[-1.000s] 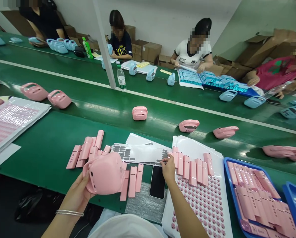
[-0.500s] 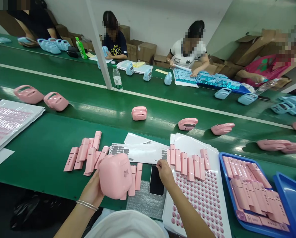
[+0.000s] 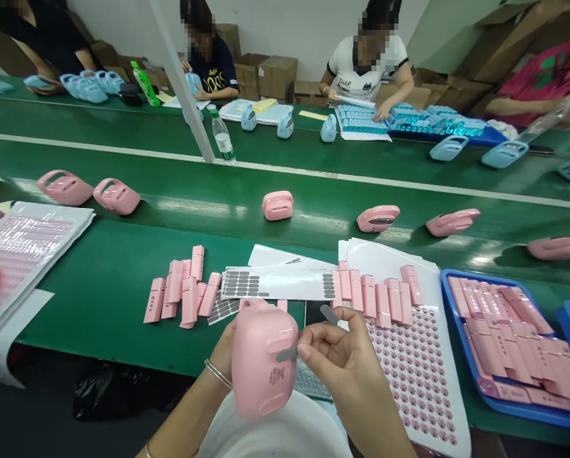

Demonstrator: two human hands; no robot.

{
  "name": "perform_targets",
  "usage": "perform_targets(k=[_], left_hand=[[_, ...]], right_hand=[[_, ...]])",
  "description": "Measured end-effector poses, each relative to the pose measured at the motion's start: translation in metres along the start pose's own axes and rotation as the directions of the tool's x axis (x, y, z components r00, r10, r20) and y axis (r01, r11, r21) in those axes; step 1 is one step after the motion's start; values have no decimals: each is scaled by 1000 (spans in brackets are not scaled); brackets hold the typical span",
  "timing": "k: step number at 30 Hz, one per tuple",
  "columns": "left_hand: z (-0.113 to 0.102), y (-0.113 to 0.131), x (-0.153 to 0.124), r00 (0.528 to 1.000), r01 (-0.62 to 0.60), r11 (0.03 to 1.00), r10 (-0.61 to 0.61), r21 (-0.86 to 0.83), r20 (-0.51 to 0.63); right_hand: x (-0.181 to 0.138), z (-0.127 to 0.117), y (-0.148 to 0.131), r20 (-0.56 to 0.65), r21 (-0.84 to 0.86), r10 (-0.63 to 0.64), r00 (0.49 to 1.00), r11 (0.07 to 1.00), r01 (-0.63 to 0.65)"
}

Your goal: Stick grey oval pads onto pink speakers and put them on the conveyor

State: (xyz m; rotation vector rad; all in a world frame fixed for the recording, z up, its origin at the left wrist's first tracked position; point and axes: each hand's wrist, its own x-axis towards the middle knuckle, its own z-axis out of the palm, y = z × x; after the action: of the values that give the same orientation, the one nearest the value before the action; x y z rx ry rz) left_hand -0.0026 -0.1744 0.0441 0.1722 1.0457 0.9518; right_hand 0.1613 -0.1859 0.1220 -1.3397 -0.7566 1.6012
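Note:
My left hand (image 3: 223,353) is wrapped round the far side of a rounded pink plastic housing (image 3: 259,375), most of its fingers hidden behind it. The housing is tilted so that a face with small dark print and raised ridges shows. At that face my right hand (image 3: 340,356) pinches the end of a grey oval sticker (image 3: 286,354), which lies against the housing above the print. A second grey sticker (image 3: 329,313) clings to a finger of the same hand. Beyond the hands lies a white sheet (image 3: 285,284) with rows of grey stickers.
Pink rectangular pieces (image 3: 188,299) lie in a pile at left. More rest on a sheet of round stickers (image 3: 421,375) and in a blue tray (image 3: 485,391). A phone (image 3: 316,312) lies partly hidden. Pink housings (image 3: 278,205) stand along the green belt; co-workers sit opposite.
My right hand has left the sticker sheet and come back to the housing with two grey stickers. My left hand has turned the housing, showing its printed face.

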Motion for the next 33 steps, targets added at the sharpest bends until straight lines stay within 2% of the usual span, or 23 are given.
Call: perform_targets(k=[8,16,24,30,33], left_hand=[[17,12,-9,998,-16,1000,16,-9,-58],[13,10,-4,996,12,999,-8,47,-84],[12,9,-3,991,42,997,-33,66,-129],[5,5,0,990,59,997,-51,59,-133],[2,4,0,993,52,998,-54,-26,-108]], right_hand=[[-3,7,-8,-46,-62,21,999,998,-24],[-3,10,-7,-70,-87,-7,997,996,1],[-4,15,-11,-123,-127,12,992,991,-28],[-5,17,-8,-172,-177,-46,984,984,15],[-1,16,-1,-156,-261,-124,980,962,80]])
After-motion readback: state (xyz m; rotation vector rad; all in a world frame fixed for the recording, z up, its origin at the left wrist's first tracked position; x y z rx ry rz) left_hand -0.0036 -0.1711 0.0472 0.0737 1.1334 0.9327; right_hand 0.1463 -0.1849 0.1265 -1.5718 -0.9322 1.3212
